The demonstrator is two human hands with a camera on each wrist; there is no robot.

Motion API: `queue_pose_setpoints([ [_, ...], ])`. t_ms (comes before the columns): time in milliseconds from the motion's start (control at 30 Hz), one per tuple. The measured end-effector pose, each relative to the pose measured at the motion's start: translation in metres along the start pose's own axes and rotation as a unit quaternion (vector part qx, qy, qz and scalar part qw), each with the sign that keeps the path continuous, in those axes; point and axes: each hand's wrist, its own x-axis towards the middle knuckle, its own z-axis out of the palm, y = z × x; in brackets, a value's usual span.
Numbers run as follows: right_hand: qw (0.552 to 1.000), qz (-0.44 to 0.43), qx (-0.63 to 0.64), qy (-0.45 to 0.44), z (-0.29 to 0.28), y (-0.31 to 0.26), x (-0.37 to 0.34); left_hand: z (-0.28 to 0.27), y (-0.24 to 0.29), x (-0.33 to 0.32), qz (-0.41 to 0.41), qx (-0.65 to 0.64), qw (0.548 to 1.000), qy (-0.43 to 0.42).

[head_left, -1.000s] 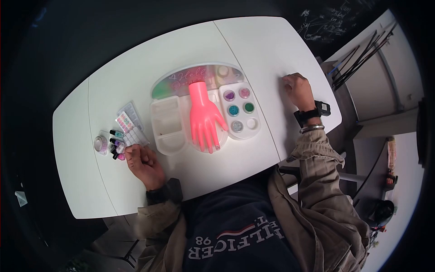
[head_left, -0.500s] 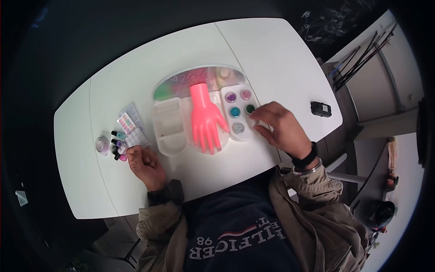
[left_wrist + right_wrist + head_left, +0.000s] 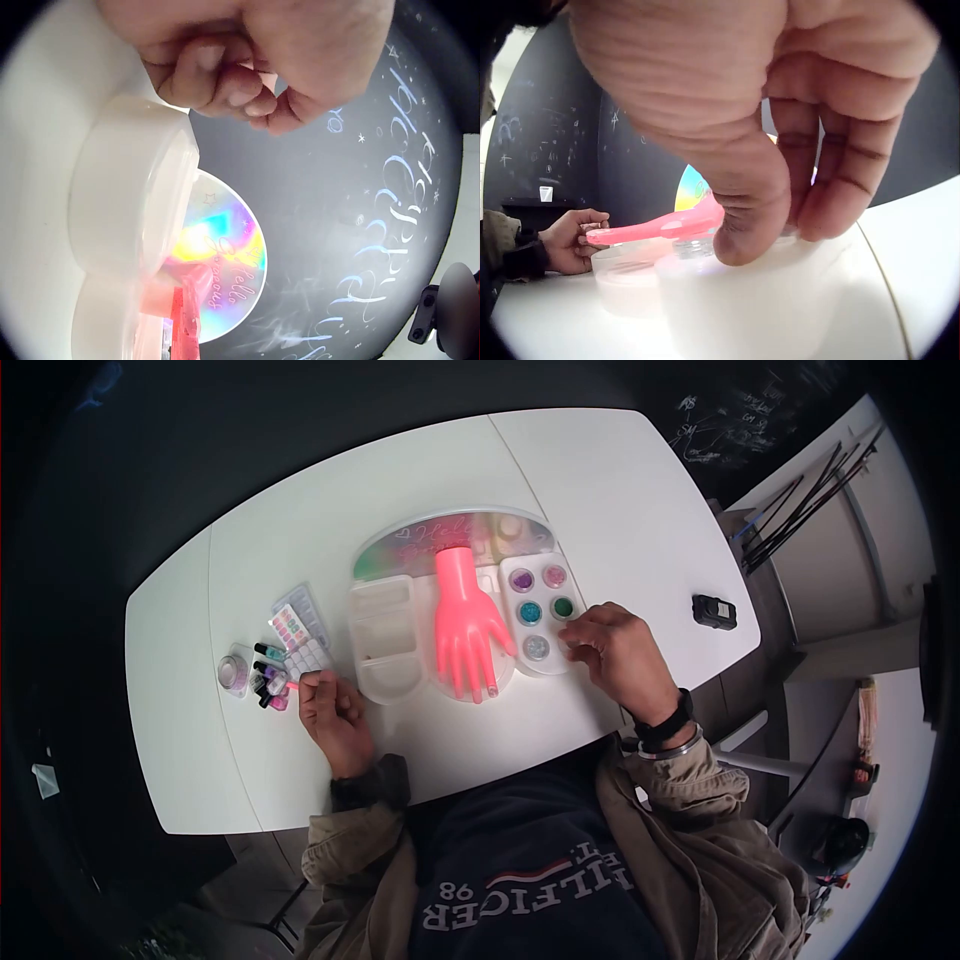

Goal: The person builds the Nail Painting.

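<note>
clock face centred on the pink model hand (image 3: pixel 462 630), placed mid-way along the worktop (image 3: pixel 600 470) with fingers toward 6 o'clock. at 3 o'clock, a white tray (image 3: pixel 543 594) of glitter pots (image 3: pixel 530 612); over its 4 o'clock corner, the right hand (image 3: pixel 628 662), thumb and fingers bent downward, cannot tell whether gripping anything. at 8 o'clock, the left hand (image 3: pixel 336 722), idle and loosely curled, just beside nail-polish bottles (image 3: pixel 268 672). at 9 o'clock, a three-compartment tray (image 3: pixel 388 662); at 12, an iridescent panel (image 3: pixel 430 535).
</note>
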Motion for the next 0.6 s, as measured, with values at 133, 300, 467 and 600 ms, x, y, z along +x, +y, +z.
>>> queue_pose_setpoints([
  [133,1.000,0.000,-0.021,-0.015,-0.001,-0.004,0.004,0.001,-0.002,0.000,-0.006,0.005,1.000,-0.001],
  [300,0.999,0.023,-0.028,-0.015,0.002,-0.012,0.009,0.003,0.002,-0.001,-0.026,0.011,1.000,-0.008],
  [467,0.997,0.057,0.042,-0.022,0.003,-0.011,0.013,0.004,0.002,-0.001,-0.047,0.009,0.999,0.005],
  [600,0.995,0.070,0.063,-0.032,0.005,-0.002,0.015,-0.002,-0.004,0.003,-0.034,-0.006,0.999,-0.032],
])
